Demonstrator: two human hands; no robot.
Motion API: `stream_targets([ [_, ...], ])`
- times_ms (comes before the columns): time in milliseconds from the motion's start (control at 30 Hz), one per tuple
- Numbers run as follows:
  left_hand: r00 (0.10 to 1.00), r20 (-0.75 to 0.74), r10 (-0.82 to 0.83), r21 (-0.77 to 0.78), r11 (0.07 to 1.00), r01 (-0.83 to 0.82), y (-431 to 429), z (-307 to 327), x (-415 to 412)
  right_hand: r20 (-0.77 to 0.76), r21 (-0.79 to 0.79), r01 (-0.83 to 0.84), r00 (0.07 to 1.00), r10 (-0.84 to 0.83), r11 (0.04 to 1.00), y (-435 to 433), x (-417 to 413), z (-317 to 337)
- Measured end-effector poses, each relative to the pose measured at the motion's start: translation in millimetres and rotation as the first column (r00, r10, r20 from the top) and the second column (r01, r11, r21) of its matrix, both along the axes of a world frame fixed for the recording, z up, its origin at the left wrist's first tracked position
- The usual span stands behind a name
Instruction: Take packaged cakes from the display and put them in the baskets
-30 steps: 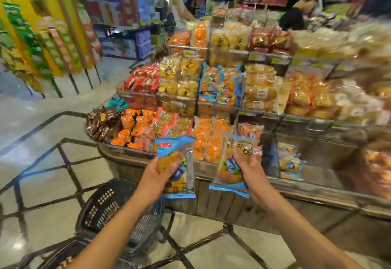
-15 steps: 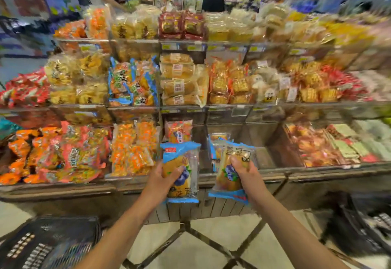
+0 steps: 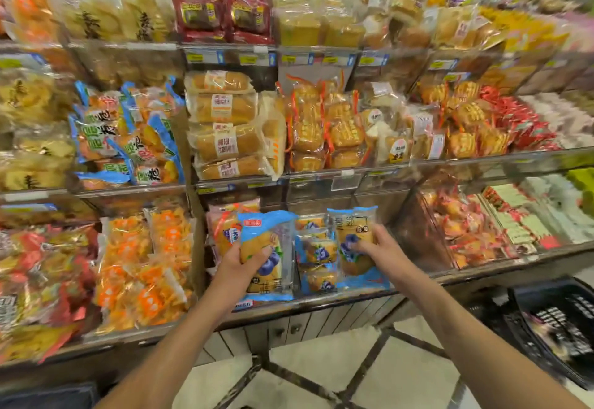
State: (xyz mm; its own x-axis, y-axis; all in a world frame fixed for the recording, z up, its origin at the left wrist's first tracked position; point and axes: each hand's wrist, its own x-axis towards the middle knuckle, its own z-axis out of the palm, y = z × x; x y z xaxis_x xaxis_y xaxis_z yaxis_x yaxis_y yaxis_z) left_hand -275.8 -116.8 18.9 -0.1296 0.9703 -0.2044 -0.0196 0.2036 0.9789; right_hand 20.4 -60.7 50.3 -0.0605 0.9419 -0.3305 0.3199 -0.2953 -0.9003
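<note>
My left hand (image 3: 239, 265) grips a blue-topped blueberry cake packet (image 3: 273, 280) in front of the lowest display bin. My right hand (image 3: 381, 251) grips a second packet of the same kind (image 3: 352, 225), held upright just to the right. Between the two, more blueberry cake packets (image 3: 316, 257) lie in the clear bin. A black basket (image 3: 556, 321) stands on the floor at the lower right. The dark edge of another basket (image 3: 51, 395) shows at the bottom left corner.
Tiered clear shelves (image 3: 231, 58) packed with bagged cakes and breads fill the view. Orange packets (image 3: 144, 267) sit left of my hands, red and white ones (image 3: 482, 228) to the right. Pale tiled floor (image 3: 321, 373) with dark lines lies below the counter. People stand behind the display.
The view has swung right, away from the left basket; a basket on the right has come into sight. Both hands keep hold of their packets and are now closer to the bottom bin.
</note>
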Motion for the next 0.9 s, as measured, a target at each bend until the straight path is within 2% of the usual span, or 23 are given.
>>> stream_targets([
  [100,0.999,0.010,0.031,-0.036,0.999,-0.031,19.7,-7.0,-0.8,0.253,0.025,-0.194,0.950,0.182,0.981,45.1,2.4,-11.7],
  [200,0.997,-0.006,0.073,-0.061,0.995,-0.073,34.9,-16.7,-1.0,0.532,-0.014,-0.420,0.765,0.362,0.907,89.2,-3.8,-31.9],
  [367,0.980,-0.029,0.196,-0.085,0.977,-0.198,44.3,-27.4,10.9,0.629,-0.226,-0.640,0.479,0.612,0.734,134.6,-15.8,-79.3],
  [467,0.959,-0.056,0.279,-0.094,0.954,-0.283,42.7,-34.4,19.9,0.677,-0.290,-0.711,0.321,0.662,0.641,151.1,-20.4,-113.5],
  [533,0.944,-0.071,0.321,-0.112,0.938,-0.327,41.0,-38.4,25.0,0.680,-0.318,-0.741,0.256,0.687,0.591,159.6,-22.9,-137.8],
  [700,0.917,-0.078,0.390,-0.149,0.905,-0.398,36.9,-44.2,39.0,0.726,-0.269,-0.780,0.222,0.651,0.565,163.4,-30.5,-169.7],
  [800,0.913,-0.055,0.404,-0.162,0.899,-0.407,38.1,-47.3,44.6,0.750,-0.168,-0.806,0.269,0.604,0.567,161.9,-30.7,-183.4],
  [900,0.911,-0.060,0.409,-0.162,0.896,-0.413,41.5,-49.5,50.6,0.780,-0.059,-0.849,0.289,0.555,0.526,160.1,-28.0,-195.3],
])
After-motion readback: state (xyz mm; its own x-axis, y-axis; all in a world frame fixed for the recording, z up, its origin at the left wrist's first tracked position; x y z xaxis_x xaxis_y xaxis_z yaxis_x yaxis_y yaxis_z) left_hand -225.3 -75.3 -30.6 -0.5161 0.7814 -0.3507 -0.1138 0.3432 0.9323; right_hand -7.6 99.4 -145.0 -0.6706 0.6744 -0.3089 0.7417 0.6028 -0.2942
